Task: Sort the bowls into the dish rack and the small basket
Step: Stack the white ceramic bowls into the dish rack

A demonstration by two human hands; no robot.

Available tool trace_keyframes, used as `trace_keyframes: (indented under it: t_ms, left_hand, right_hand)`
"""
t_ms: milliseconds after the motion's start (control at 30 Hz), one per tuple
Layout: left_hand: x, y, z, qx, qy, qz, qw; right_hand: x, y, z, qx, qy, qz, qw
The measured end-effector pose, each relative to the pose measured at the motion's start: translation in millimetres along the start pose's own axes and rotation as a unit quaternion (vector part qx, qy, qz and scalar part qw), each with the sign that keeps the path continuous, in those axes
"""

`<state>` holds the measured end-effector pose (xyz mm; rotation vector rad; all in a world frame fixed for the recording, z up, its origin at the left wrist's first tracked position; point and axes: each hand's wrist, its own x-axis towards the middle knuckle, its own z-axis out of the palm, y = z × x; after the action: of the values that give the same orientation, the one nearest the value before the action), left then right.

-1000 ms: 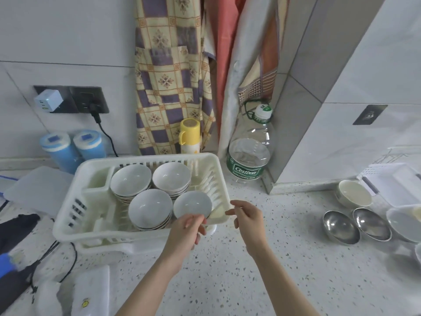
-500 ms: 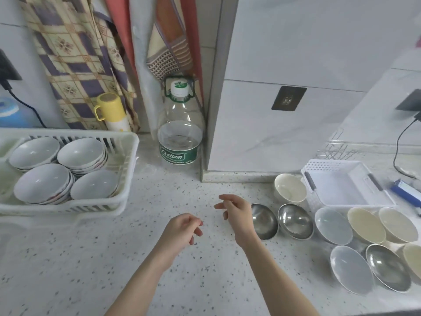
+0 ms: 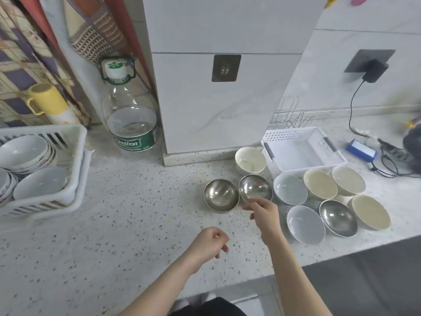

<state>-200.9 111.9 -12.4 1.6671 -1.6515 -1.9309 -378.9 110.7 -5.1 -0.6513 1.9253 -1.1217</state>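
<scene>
The view has swung from the dish rack [image 3: 75, 179] at the left, where a second ago the left hand was setting a white bowl among the stacks, across to the unsorted bowls on the right of the surface [image 3: 136, 213]; that bowl now sits in the rack and both hands have come away empty. The right hand [image 3: 264, 210] has moved to the near rim of the right steel bowl [image 3: 255, 187], its grip pinched with fingertips at or just above the rim; whether it has actually closed on the rim I cannot tell. The left hand [image 3: 209, 244] hovers loosely curled over bare surface, holding nothing. This looks like the start of the next pick, with one placement done and many bowls left. The small basket [image 3: 300, 153] stands empty behind the cluster, close to the reaching hand. Touching the targeted bowl on its left is another steel bowl [image 3: 221, 195], and a grey bowl [image 3: 290, 189] sits tight on its right, so a lift should go straight up to avoid knocking either. A cream bowl [image 3: 250, 160] lies between it and the basket. Further right are more cream, grey and steel bowls, packed edge to edge. A water bottle [image 3: 131, 119] stands at the wall between rack and cluster, out of the way.
</scene>
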Motion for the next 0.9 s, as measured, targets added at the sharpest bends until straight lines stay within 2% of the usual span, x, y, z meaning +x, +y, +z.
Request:
trace_keyframes:
  t_ms: [100,333,533,633,900]
  left_hand:
    - [6,5,27,0.000,-0.019,-0.006,1.000]
    - [37,37,99,-0.026,-0.024,-0.034,0.999]
    - [74,66,171,-0.015,-0.028,-0.081,0.996]
    - [87,69,195,-0.071,-0.004,-0.084,0.994]
    - [92,64,196,-0.131,0.069,-0.096,0.984]
  right_hand:
    - [12,4,-38,-0.093,0.004,-0.009,0.996]
    - [59,9,-126,-0.155,0.081,0.003,0.985]
    - [99,12,-181,-0.167,0.026,0.007,0.986]
    - [116,17,-196,-0.184,-0.010,0.022,0.983]
    - [142,31,-201,-0.218,-0.090,0.045,0.971]
